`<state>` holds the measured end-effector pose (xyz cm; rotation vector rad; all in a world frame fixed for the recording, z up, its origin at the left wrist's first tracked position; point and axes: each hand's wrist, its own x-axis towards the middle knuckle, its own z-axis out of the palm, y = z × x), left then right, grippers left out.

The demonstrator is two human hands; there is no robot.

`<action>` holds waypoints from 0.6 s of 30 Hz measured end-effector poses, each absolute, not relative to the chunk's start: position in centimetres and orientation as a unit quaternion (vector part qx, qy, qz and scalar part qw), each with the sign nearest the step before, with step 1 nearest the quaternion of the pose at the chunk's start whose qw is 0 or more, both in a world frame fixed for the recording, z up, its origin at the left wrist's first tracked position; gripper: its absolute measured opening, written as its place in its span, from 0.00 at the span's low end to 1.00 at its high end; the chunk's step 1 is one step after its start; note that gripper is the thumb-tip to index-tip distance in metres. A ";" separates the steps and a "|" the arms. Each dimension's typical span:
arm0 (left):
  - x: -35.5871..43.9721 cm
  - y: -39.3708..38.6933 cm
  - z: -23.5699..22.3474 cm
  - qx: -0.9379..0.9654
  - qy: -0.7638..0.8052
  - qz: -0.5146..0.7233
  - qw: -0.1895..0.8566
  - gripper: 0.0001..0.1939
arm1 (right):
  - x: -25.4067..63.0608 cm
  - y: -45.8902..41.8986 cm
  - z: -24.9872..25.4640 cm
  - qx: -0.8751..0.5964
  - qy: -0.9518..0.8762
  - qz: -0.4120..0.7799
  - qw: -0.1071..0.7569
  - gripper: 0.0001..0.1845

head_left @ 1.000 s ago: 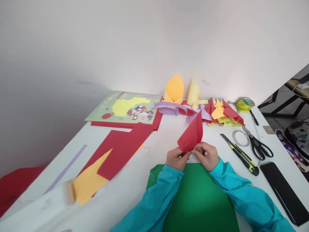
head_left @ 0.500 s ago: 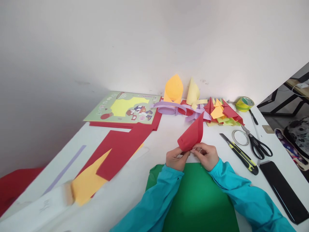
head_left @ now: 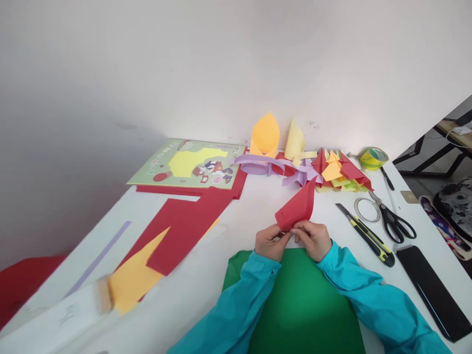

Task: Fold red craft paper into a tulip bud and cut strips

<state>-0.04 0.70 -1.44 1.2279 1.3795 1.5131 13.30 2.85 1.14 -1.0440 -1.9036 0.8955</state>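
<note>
A curled piece of red paper (head_left: 297, 209), pointed at its upper right, is held up in front of me. My left hand (head_left: 271, 242) pinches its lower edge from the left. Close beside it, my right hand (head_left: 312, 240) grips the same lower edge, and the fingertips of both hands nearly meet there. My fingers hide the very bottom of the paper. Below my hands lies a sheet of green paper (head_left: 302, 305), partly covered by my sleeves.
Right of my hands lie a utility knife (head_left: 365, 235), scissors (head_left: 393, 221), a roll of tape (head_left: 368, 210) and a black case (head_left: 433, 292). Folded paper pieces (head_left: 341, 169) and an orange paper curl (head_left: 265, 135) line the wall. Red sheets (head_left: 184, 223) and a white box (head_left: 62, 314) are left.
The red paper has shifted slightly right and down, and tilted a little more to the right. Both hands still pinch its lower edge, fingertips now closer together.
</note>
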 end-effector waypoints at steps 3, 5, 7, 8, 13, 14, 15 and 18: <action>0.0 0.7 -1.5 0.457 0.538 0.591 0.390 0.06 | 13.4 2.8 1.1 -0.401 -0.758 0.339 0.387 0.13; 0.1 0.7 -1.5 0.442 0.537 0.592 0.407 0.05 | 13.3 2.8 1.1 -0.410 -0.741 0.369 0.384 0.14; 0.2 0.8 -1.3 0.425 0.537 0.594 0.423 0.05 | 13.2 2.7 1.2 -0.436 -0.692 0.440 0.370 0.15; 0.2 0.9 -1.2 0.418 0.536 0.594 0.430 0.05 | 13.2 2.6 1.2 -0.451 -0.659 0.480 0.363 0.17; 0.1 1.1 -0.9 0.391 0.535 0.603 0.444 0.05 | 13.1 2.4 1.6 -0.493 -0.592 0.493 0.406 0.17; 0.1 1.2 -0.8 0.387 0.535 0.604 0.446 0.05 | 13.1 2.4 1.7 -0.494 -0.605 0.467 0.415 0.15; 0.1 1.2 -0.8 0.383 0.535 0.606 0.447 0.05 | 13.1 2.4 1.7 -0.492 -0.621 0.443 0.420 0.13; 0.0 1.2 -0.8 0.375 0.531 0.611 0.453 0.05 | 13.1 2.4 1.7 -0.469 -0.668 0.404 0.413 0.10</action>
